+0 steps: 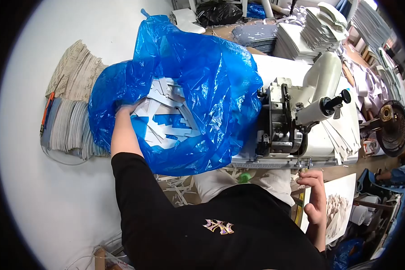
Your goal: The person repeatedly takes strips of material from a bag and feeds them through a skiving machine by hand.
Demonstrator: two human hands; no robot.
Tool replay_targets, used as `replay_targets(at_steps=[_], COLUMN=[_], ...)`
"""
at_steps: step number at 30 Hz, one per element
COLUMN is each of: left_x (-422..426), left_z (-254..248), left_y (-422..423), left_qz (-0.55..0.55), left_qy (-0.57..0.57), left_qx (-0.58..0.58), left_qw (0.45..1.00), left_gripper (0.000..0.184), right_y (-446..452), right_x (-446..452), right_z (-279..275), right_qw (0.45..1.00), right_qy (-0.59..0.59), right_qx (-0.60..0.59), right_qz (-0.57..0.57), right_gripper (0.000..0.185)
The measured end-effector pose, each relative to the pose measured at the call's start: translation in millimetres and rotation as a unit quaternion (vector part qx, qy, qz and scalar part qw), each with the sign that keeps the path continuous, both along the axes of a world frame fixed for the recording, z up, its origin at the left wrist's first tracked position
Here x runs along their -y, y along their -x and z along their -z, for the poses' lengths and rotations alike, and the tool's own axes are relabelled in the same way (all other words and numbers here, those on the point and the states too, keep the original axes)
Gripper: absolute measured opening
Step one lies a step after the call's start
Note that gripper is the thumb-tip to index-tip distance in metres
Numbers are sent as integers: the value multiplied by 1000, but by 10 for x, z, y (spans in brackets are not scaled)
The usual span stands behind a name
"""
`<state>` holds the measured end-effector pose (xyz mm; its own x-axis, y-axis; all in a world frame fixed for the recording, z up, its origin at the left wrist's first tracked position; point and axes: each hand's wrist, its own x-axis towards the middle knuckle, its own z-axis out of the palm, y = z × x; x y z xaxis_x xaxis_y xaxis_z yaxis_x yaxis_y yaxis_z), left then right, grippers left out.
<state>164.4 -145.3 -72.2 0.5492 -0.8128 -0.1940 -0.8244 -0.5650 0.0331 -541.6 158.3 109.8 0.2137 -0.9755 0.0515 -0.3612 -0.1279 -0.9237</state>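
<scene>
A large blue plastic bag (220, 85) stands open on the work table, with white cut strips (164, 96) inside it. My left hand (129, 108) reaches in at the left side of the bag's opening, beside the strips; its fingers are hidden by the bag and the strips. To the right of the bag is a machine (281, 121) with a grey metal head. My right hand (314, 193) is below the machine, near the table's front edge, with its fingers partly bent and apart and nothing seen in it.
Stacks of cut sheets (69, 128) lie at the left with an orange cutter (47, 112) on them. More stacks (297, 40) stand behind the machine. A black fan (391, 128) is at the right. Scraps (177, 189) lie below the table.
</scene>
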Motion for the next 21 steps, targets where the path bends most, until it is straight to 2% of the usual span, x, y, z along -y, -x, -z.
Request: replay_targets(at_steps=[2, 9, 11, 14, 17, 20, 21], left_x=[-6, -97, -66, -483, -837, -1121, -1205], left_z=[24, -128, -129, -331, -317, -173, -152], left_y=[-44, 69, 313, 959, 1142, 1194, 1195], left_qz=[12, 78, 37, 24, 43, 91, 88], left_qy=[12, 53, -66, -142, -86, 58, 58], left_qx=[-3, -146, -60, -38, -38, -93, -92], left_qw=[1000, 985, 995, 989, 995, 990, 990], left_gripper=[141, 66, 131, 125, 118, 96, 96], right_y=[48, 28, -7, -28, -86, -161, -166], right_x=[-2, 138, 171, 214, 232, 297, 315], right_z=[31, 154, 200, 308, 338, 331, 341], right_qw=[1000, 999, 999, 1000, 1000, 999, 998], right_qy=[1, 15, 15, 12, 10, 17, 24], right_qx=[-10, -9, -1, 11, 26, 39, 43], right_qz=[29, 46, 28, 10, -6, -32, -47], right_gripper=[79, 68, 64, 61, 57, 53, 51])
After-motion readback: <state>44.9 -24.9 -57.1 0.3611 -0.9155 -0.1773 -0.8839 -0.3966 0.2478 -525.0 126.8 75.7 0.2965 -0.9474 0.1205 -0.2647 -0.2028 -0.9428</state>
